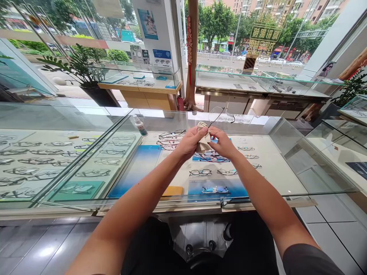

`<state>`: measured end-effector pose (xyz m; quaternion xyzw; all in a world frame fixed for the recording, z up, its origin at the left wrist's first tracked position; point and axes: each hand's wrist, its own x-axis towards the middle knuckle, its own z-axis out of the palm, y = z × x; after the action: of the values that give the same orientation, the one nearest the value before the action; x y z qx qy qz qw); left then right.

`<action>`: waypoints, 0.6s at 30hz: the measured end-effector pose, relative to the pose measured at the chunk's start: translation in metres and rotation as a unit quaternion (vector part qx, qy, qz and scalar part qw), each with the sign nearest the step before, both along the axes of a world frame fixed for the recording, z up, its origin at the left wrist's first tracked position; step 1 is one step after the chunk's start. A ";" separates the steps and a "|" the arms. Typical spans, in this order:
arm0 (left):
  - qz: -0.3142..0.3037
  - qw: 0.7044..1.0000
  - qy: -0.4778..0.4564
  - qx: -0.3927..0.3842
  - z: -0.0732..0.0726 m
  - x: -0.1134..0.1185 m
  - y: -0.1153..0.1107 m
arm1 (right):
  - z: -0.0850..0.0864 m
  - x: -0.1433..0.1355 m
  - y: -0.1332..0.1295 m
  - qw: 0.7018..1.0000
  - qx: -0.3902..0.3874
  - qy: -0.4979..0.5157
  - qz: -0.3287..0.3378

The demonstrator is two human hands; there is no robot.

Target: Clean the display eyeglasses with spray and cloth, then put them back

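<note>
My left hand (188,142) is closed around a beige cloth (203,144), which is bunched up and hangs below the fingers. Close beside it, my right hand (222,142) has its fingers pinched at the cloth and at a pair of thin-framed eyeglasses (217,115). The glasses stick up past my fingertips, lenses toward the window. Part of their frame is hidden by the cloth and fingers. Both hands are above the glass display counter (169,119). A white spray bottle (140,125) stands on the glass to the left.
Several rows of eyeglass frames (200,172) lie inside the counter under the glass. Another glass case (36,152) adjoins on the left. Beyond stand more display cases (151,81), a potted plant (91,82) and a wooden post (192,49). A wheeled stool (203,258) is under me.
</note>
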<state>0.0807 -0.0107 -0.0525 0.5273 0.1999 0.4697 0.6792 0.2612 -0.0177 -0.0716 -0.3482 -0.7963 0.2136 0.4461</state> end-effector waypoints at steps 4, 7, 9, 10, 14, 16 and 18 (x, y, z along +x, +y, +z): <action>0.013 1.000 -0.014 -0.008 0.003 -0.001 -0.001 | 0.001 -0.003 -0.002 1.000 0.009 0.003 -0.004; 0.027 0.999 -0.016 -0.008 0.006 -0.003 0.000 | 0.001 -0.005 -0.004 0.999 0.010 0.030 -0.014; 0.030 0.999 -0.010 -0.013 0.008 -0.004 0.000 | 0.001 -0.006 -0.005 0.999 0.008 0.035 -0.015; 0.026 1.000 -0.008 -0.016 0.008 -0.004 0.001 | 0.001 -0.006 -0.006 0.999 0.007 0.031 -0.014; -0.009 1.000 0.003 -0.016 0.007 -0.006 0.003 | 0.003 -0.005 -0.008 1.000 0.007 0.002 -0.011; -0.018 1.000 0.008 -0.010 0.005 -0.007 0.005 | 0.004 -0.004 -0.008 1.000 0.010 -0.006 -0.006; -0.022 1.000 0.012 -0.006 0.002 -0.008 0.006 | 0.004 -0.003 -0.007 1.000 0.011 -0.010 -0.001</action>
<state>0.0731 -0.0050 -0.0500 0.5325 0.1992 0.4475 0.6903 0.2577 -0.0251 -0.0674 -0.3460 -0.8029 0.2005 0.4420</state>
